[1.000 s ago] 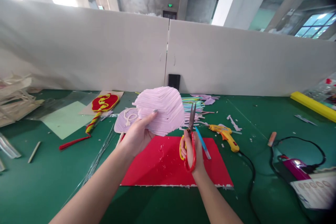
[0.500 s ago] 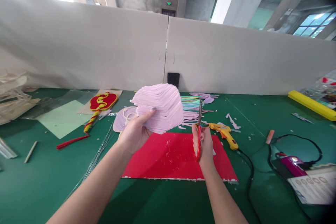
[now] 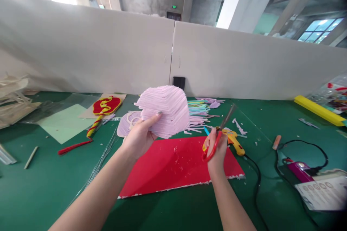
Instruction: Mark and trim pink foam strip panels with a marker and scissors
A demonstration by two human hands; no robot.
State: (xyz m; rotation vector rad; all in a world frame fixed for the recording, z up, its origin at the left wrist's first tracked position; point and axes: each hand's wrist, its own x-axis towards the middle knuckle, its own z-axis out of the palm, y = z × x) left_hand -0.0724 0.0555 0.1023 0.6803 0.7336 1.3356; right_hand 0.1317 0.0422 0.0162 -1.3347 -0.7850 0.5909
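My left hand [image 3: 139, 138] is closed on a rounded pink piece [image 3: 165, 110] built of many thin strips and holds it up above the table, thumb on its front. To its right, my right hand [image 3: 217, 148] grips red-and-yellow-handled scissors [image 3: 218, 135], blades together and tilted up to the right. Both hands hover over a red sheet [image 3: 173, 166] speckled with small offcuts on the green table [image 3: 40, 187].
A yellow glue gun [image 3: 234, 140] with a black cable lies just right of the scissors. Loose pink and green strips [image 3: 199, 113] lie behind. A red-and-yellow ornament [image 3: 104, 106], a pale green sheet [image 3: 63, 122], a yellow roll [image 3: 317, 110] and a purple device [image 3: 299, 169] sit around. White partitions [image 3: 108, 50] close the back.
My right hand has swung the scissors from pointing straight up to leaning right and moved right toward the glue gun. The pink piece has stayed in my left hand.
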